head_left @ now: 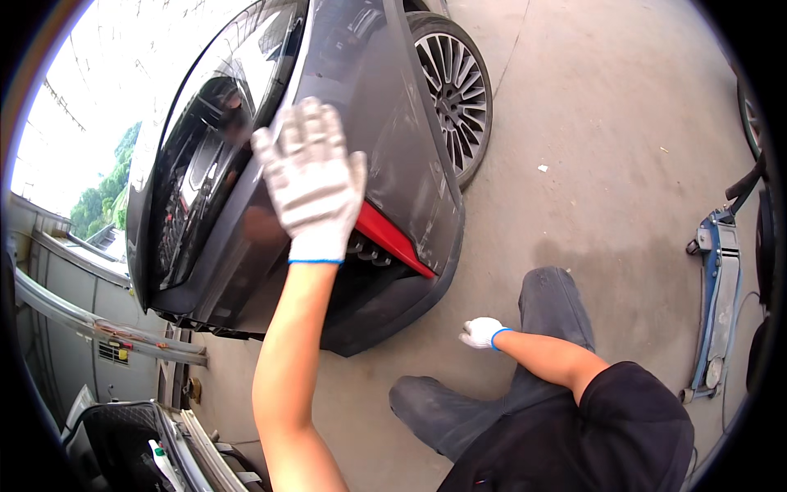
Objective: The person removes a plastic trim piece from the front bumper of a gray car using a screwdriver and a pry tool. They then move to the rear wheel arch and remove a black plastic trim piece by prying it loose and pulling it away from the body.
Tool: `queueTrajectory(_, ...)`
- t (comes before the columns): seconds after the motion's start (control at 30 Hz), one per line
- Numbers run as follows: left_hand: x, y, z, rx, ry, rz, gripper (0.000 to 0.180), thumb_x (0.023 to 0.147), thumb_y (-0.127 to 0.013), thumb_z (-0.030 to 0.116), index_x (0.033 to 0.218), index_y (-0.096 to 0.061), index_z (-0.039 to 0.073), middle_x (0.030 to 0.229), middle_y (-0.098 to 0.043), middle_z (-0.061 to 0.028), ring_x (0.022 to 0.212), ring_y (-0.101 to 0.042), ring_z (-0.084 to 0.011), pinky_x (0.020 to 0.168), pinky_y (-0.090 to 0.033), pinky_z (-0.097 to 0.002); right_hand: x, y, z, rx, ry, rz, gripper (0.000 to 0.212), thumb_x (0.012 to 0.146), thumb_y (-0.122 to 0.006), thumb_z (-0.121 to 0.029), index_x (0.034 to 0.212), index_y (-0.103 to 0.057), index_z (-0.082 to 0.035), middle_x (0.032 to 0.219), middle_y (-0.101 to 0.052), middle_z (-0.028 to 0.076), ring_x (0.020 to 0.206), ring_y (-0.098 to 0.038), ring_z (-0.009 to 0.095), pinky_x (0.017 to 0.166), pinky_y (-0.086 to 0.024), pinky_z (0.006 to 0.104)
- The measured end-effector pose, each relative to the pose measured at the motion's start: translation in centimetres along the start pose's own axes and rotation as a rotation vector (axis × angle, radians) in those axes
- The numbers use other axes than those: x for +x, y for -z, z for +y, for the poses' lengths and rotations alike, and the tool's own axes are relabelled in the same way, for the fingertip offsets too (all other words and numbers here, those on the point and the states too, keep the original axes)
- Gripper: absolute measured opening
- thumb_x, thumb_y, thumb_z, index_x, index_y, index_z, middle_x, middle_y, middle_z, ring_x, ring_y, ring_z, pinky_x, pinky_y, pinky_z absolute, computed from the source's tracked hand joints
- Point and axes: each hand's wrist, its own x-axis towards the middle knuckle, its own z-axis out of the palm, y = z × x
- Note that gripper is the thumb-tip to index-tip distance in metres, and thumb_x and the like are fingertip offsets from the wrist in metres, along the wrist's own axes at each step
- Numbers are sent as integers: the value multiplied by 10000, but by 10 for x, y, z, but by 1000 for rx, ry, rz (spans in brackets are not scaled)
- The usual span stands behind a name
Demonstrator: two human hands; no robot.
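My left hand point(316, 184), in a white knit glove with a blue cuff, is raised in front of a dark grey car body point(361, 107). Its fingers are spread and nothing is in them; I cannot tell whether it touches the panel. Just right of the wrist is a red lamp strip point(396, 239), above a dark recess with black parts point(370, 251). Pale scuffs mark the grey panel near the lamp. Low beside my bent knees, my right hand point(481, 333) wears a matching glove. Its fingers look curled in, with no object visible in them.
A multi-spoke wheel point(451, 92) stands beyond the car's corner. A blue-grey floor jack point(718, 295) is at the right on the concrete floor point(574, 197). At lower left lies a black-lined car part point(115, 447) beside long rails. A metal beam point(98, 324) crosses the left side.
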Motion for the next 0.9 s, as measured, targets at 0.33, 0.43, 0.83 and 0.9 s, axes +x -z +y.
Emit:
queueTrajectory(0.33, -73, -52, 109, -124, -213, -270, 835, 898, -607, 408, 1513, -349, -94, 1615, -298, -267, 1516, -244, -429, 1268, -123, -555, 2, 7, -5, 91, -22, 46, 528, 944, -496, -456, 1130, -691, -2, 1154, -699, 257, 1108, -657, 427, 970, -509, 500)
queueTrajectory(0.43, -133, -67, 146, -152, -354, -385, 856, 861, -636, 340, 1510, -327, -124, 1610, -290, -289, 1511, -253, -432, 1273, -130, -531, -1, 6, -3, 93, -17, 55, 530, 941, -497, -456, 1129, -694, -2, 1152, -699, 259, 1105, -658, 429, 970, -509, 502)
queueTrajectory(0.83, -406, 44, 122, -720, 486, -947, 351, 850, -613, 289, 1057, -679, 13, 1078, -675, -191, 1079, -621, -337, 1050, -396, -493, -5, 21, 1, 76, 15, -2, 520, 931, -502, -453, 1130, -708, -19, 1137, -704, 258, 1085, -669, 431, 953, -521, 506)
queueTrajectory(0.9, -457, 68, 113, -732, 656, -1022, 360, 859, -604, 301, 1054, -685, 10, 1063, -682, -193, 1057, -632, -330, 1026, -412, -486, -6, 22, 1, 74, 20, -6, 549, 933, -502, -464, 1173, -685, -5, 1166, -693, 267, 1107, -660, 434, 967, -515, 504)
